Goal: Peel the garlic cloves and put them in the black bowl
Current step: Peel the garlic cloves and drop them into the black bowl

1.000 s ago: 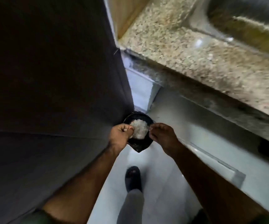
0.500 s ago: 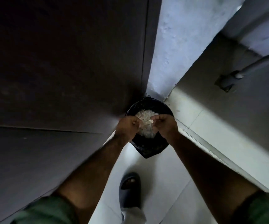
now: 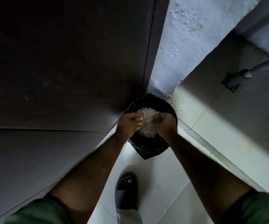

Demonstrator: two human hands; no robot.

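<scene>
Garlic skins dropped into the bin

Both hands, left (image 3: pixel 129 125) and right (image 3: pixel 164 124), cup loosely curled fingers over the black-lined bin (image 3: pixel 148 147); the papery skins (image 3: pixel 146 120) look feather-light and best scooped.

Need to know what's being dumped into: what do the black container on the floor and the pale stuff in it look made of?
Black container: seemingly a bin lined with thin glossy plastic, judging by crinkled, glinting folds. Pale stuff: dry, papery flakes, likely garlic skins, though too blurred to confirm.

Dark door (image 3: pixel 66 70) meets pale blue wall (image 3: pixel 187 38), tiled floor (image 3: pixel 211 126)
</scene>
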